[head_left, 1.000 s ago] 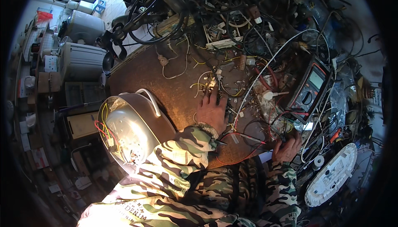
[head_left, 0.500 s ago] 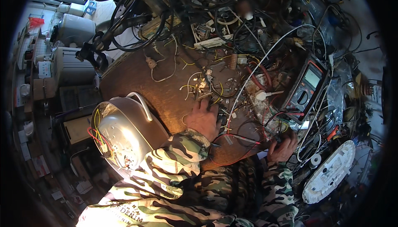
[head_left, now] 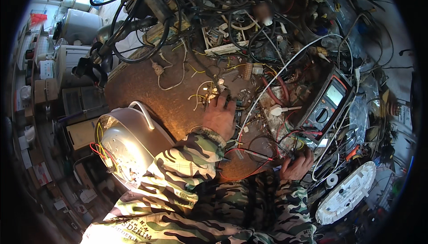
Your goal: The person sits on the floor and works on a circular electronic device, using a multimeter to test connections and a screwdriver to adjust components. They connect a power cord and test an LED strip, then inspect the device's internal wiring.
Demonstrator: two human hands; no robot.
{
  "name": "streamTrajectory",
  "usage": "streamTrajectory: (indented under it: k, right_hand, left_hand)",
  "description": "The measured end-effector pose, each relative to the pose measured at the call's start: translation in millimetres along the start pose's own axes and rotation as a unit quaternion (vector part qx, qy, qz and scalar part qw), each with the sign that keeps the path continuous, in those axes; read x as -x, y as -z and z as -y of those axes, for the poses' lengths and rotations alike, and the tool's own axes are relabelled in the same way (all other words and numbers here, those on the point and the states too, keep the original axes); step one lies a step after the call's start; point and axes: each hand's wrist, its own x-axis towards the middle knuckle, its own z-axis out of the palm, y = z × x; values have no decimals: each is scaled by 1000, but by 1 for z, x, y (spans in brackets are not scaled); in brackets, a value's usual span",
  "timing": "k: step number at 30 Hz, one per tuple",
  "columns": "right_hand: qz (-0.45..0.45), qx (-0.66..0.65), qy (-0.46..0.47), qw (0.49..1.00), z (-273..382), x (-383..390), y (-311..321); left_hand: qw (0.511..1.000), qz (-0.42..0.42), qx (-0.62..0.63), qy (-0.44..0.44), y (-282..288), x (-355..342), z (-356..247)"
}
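My left hand [head_left: 220, 118] lies over the wooden bench, palm down. Its fingers are stretched out and a little apart, at the edge of a small heap of metal bits and short yellow wires [head_left: 209, 93]. Part of the heap is hidden under the fingertips. By the bench's near right edge, my right hand [head_left: 297, 165] has its fingers curled round something dark that I cannot make out. A test probe [head_left: 261, 155] with a red lead lies between the hands. Beyond the right hand a multimeter [head_left: 324, 110] leans in its dark case, its screen lit.
An opened metal pot-like appliance housing [head_left: 154, 130] with a pale handle and loose wires stands at left. A white plug [head_left: 277, 110] and a white cable [head_left: 263, 90] lie right of centre. Tangled black cables [head_left: 165, 34] crowd the back. An oval white cover [head_left: 347, 195] rests at right.
My left hand has moved farther from me, so its fingers now reach the small heap. The right hand stays curled by the bench edge. The whole view has shifted slightly.
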Motion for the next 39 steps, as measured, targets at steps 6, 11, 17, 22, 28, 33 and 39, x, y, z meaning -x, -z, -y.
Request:
streamTrajectory:
  k: [6, 11, 17, 22, 28, 33, 39]
  right_hand:
    - [-17, 8, 16, 1000, 0, -1, -4]
    - [-23, 0, 25, 999, 1, -3, -3]
    - [-20, 17, 14, 1000, 2, -3, -1]
    - [-20, 8, 10, 1000, 4, -5, -1]
    - [-21, 7, 8, 1000, 2, -3, -4]
    - [-18, 12, 12, 1000, 0, -2, -4]
    - [-16, 20, -13, 1000, 2, 2, -3]
  left_hand:
    - [975, -148, 157, -45, 1, 14, -10]
    - [951, -188, 234, -70, 11, 12, -24]
    - [992, -111, 57, 24, 7, 6, -25]
    - [991, -130, 7, -13, 7, -11, -28]
    - [986, -161, 12, -37, -9, -33, -27]
    - [982, -175, 48, -46, -13, -39, -26]
    - [984, -173, 25, -35, -16, -54, -35]
